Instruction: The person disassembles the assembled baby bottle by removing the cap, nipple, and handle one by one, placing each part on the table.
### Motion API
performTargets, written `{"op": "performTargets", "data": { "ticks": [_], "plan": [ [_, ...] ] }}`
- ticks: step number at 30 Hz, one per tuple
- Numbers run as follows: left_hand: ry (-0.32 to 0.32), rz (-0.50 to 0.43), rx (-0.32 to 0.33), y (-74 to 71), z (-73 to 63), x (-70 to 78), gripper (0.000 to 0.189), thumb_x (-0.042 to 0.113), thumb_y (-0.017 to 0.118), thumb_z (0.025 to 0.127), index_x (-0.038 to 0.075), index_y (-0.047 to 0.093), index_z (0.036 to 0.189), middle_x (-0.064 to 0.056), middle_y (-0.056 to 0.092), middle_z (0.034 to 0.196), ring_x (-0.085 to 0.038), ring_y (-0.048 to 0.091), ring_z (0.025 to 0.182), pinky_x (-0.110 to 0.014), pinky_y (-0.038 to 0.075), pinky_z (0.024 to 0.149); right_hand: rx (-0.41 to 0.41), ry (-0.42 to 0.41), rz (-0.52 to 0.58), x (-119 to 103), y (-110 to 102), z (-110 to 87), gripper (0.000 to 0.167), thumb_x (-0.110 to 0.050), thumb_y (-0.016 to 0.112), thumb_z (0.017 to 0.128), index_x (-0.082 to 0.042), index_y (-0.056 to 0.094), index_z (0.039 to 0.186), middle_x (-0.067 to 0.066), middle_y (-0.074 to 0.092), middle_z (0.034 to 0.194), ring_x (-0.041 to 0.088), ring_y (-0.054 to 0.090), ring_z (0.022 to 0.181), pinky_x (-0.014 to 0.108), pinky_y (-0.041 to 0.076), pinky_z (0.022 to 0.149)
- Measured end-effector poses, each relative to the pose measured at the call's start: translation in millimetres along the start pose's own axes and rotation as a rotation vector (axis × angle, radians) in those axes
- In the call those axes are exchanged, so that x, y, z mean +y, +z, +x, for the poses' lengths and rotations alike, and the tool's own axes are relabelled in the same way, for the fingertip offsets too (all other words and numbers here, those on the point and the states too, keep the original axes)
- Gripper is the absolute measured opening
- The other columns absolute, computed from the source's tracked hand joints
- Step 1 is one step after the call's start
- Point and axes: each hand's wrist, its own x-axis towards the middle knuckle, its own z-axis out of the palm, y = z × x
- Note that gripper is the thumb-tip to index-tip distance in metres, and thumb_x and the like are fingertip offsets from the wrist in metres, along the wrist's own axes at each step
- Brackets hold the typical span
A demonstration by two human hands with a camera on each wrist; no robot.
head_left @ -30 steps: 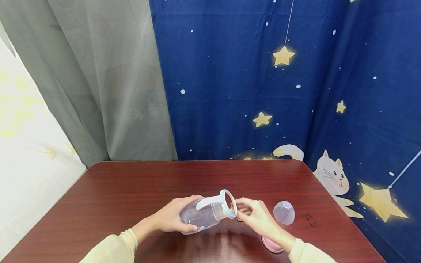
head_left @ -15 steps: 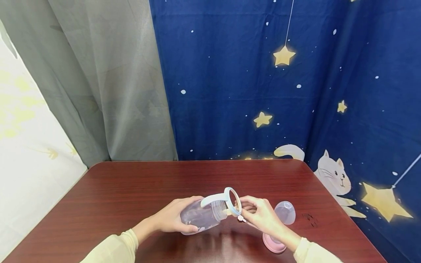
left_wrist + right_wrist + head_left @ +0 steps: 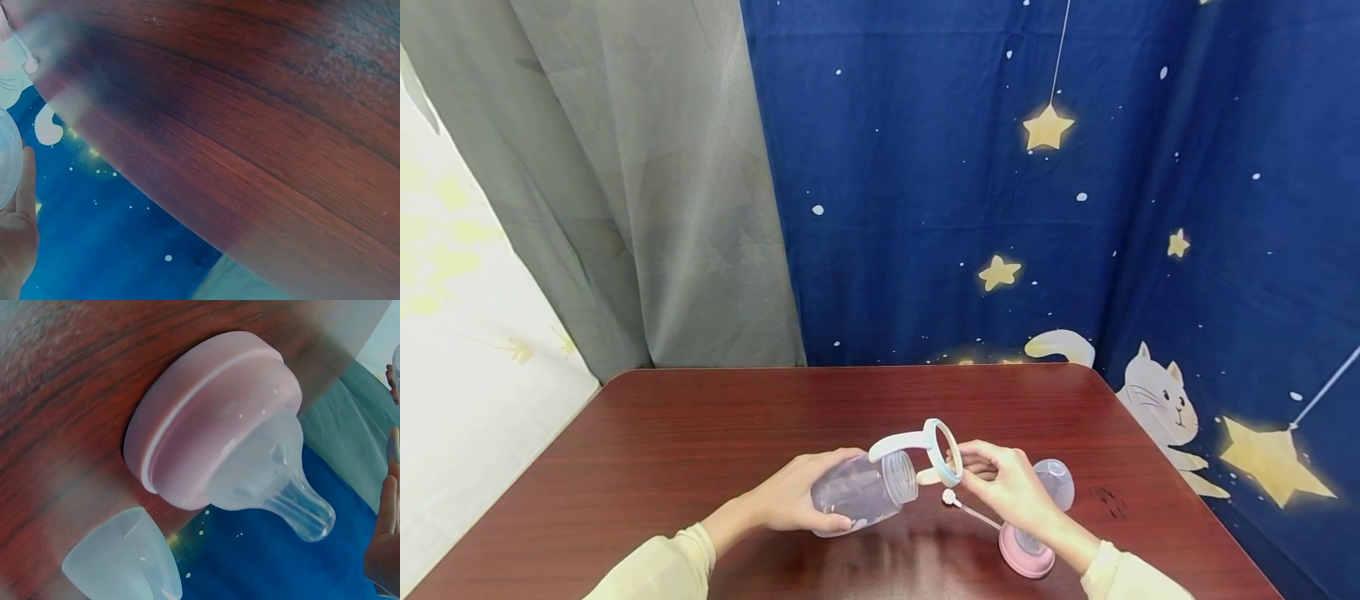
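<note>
My left hand grips a clear baby bottle, tilted with its open threaded mouth toward the right. In the left wrist view only a sliver of the bottle shows beside the hand. The fingers of my right hand pinch a pale blue and white bottle handle. Its ring is off the bottle neck, just right of the mouth, with one arm still above the neck. Below the right hand a pink collar with a clear teat stands on the table, and a thin straw with a white weighted end extends from it.
A clear domed cap stands behind the right forearm, near the pink collar. The dark red wooden table ends at a grey curtain and a blue starry curtain.
My right hand has moved right with the handle, drawing its ring away from the bottle neck. The straw has come into view. The left hand and bottle stay in place.
</note>
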Motion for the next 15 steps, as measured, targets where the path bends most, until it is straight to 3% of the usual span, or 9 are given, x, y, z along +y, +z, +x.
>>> {"op": "performTargets", "data": {
  "ticks": [7, 15],
  "plan": [
    [0.010, -0.027, -0.006, 0.2, 0.2, -0.7, 0.067, 0.041, 0.069, 0.071, 0.017, 0.041, 0.127, 0.006, 0.056, 0.106, -0.006, 0.053, 0.087, -0.026, 0.044, 0.071, 0.024, -0.036, -0.026, -23.2, -9.3, 3.0, 0.019, 0.002, 0.064, 0.077, -0.002, 0.062, 0.095, 0.008, 0.065, 0.082, 0.012, 0.062, 0.071, 0.025, 0.049, 0.062],
    [0.015, -0.043, -0.011, 0.0, 1.2, 0.7, 0.067, 0.040, 0.069, 0.071, 0.018, 0.040, 0.128, 0.006, 0.055, 0.108, -0.007, 0.053, 0.088, -0.026, 0.044, 0.071, 0.050, -0.063, -0.045, -27.8, -14.7, 6.9, 0.020, 0.004, 0.065, 0.075, -0.002, 0.063, 0.094, 0.007, 0.065, 0.082, 0.013, 0.062, 0.070, 0.026, 0.049, 0.061]
  ]
}}
